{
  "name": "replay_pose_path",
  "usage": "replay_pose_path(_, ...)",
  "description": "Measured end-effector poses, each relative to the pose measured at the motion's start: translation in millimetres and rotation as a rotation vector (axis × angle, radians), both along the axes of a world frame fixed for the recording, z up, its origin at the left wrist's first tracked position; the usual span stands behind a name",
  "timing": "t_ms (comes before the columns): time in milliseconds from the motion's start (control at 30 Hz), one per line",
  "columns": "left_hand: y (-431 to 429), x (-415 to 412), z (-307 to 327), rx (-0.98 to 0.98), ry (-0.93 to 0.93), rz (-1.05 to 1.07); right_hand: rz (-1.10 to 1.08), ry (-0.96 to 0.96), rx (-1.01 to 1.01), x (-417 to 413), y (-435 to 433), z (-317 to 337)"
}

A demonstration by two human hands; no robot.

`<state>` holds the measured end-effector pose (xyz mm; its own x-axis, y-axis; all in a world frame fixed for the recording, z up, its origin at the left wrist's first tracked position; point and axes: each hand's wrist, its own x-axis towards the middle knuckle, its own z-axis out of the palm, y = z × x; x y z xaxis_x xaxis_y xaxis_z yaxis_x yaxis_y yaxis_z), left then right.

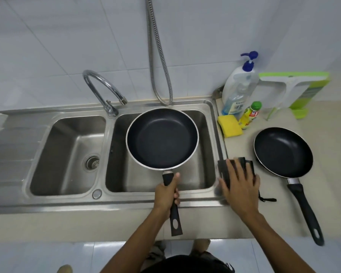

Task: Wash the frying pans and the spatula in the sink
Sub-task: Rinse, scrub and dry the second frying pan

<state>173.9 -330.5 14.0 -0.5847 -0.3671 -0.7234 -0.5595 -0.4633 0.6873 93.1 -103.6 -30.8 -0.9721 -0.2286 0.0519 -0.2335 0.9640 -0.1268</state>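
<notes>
Left hand (166, 196) clamped the large pan's (161, 137) handle level over the right basin (209, 138), while right hand (239, 181), fingers spread, pressed flat on the spatula (244, 163) at the pan's four o'clock; best lowered gently beneath the faucet (104, 89).

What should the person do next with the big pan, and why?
Probably lower the big pan into the right basin. The left hand grips its handle and holds it above that basin, near the tap, where no water is running. The right hand rests on the black spatula on the counter.
</notes>
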Motion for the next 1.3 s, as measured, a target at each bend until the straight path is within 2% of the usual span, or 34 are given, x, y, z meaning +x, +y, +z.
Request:
replay_pose_path(67,4,5,4,-0.028,0.002,0.014,0.027,-0.07,0.005,1,12,-19)
replay_pose_path(133,2,11,13,-0.061,0.001,0.008,0.113,-0.075,-0.075,0,22,-31)
replay_pose_path(200,-6,18,17,-0.088,-0.023,-0.019,0.039,-0.082,-0.301,-5,24,-29)
replay_pose_path(300,-21,34,15,-0.15,-0.039,-0.071,-0.147,-0.041,-0.696,-21,-2,7)
replay_pose_path(400,-39,48,14,-0.142,-0.026,-0.129,-0.023,-0.092,-0.854,-39,-63,63)
replay_pose_path(500,-56,57,21,-0.118,-0.005,-0.215,0.341,-0.167,-0.729,-45,-127,93)
replay_pose_path(600,-71,60,31,-0.127,0.003,-0.295,0.71,-0.411,-0.247,-15,-179,91)
replay_pose_path(633,-75,61,34,-0.14,0.006,-0.33,0.793,-0.444,-0.09,-4,-196,86)
replay_pose_path(667,-78,63,38,-0.162,0.007,-0.368,0.828,-0.434,-0.018,2,-213,83)
replay_pose_path(767,-86,72,48,-0.196,0.011,-0.429,0.712,-0.26,-0.044,-28,-273,82)
replay_pose_path(833,-93,74,53,-0.193,0.023,-0.422,0.544,-0.127,0.018,-69,-287,86)
replay_pose_path(867,-98,75,54,-0.188,0.035,-0.419,0.472,-0.12,0.057,-86,-280,85)
replay_pose_path(967,-120,73,50,-0.18,0.07,-0.403,0.384,-0.149,0.122,-96,-230,82)
replay_pose_path(1033,-131,71,47,-0.181,0.08,-0.412,0.373,-0.196,0.152,-55,-199,85)
replay_pose_path(1133,-134,68,47,-0.234,0.099,-0.467,0.54,-0.45,-0.032,22,-210,102)
replay_pose_path(1200,-127,69,49,-0.272,0.108,-0.538,0.621,-0.542,-0.192,37,-248,117)
replay_pose_path(1300,-115,73,54,-0.29,0.101,-0.59,0.538,-0.371,-0.153,-18,-289,111)
